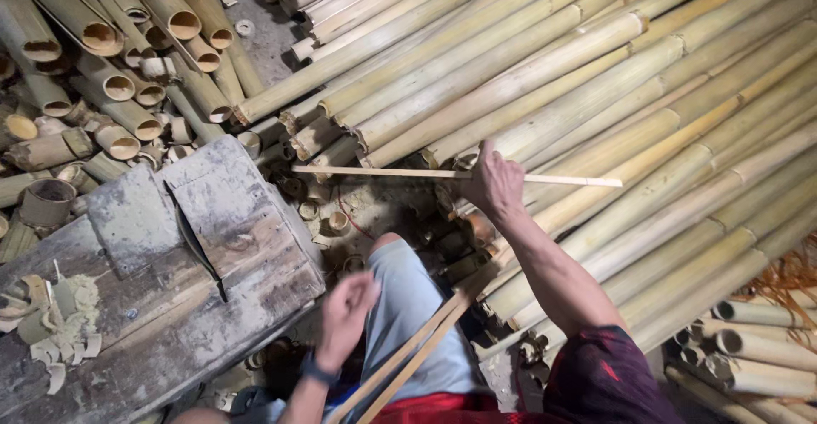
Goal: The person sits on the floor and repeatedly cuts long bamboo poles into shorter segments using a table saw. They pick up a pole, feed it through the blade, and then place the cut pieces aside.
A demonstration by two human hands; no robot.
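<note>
My right hand [494, 184] reaches out over the bamboo pile and grips a thin pale bamboo stick [545, 178], held level across the view. My left hand [345, 315] hovers low beside my knee with its fingers loosely curled and nothing in it, just right of a worn wooden block [170, 288]. Two long bamboo strips [417, 354] lean against my leg between the hands.
A big stack of long bamboo poles [596, 92] fills the right and top. Short cut bamboo tubes [111, 58] lie heaped at the upper left. Curled bamboo shavings [51, 322] sit on the block's left end. More tubes [757, 356] lie at the lower right.
</note>
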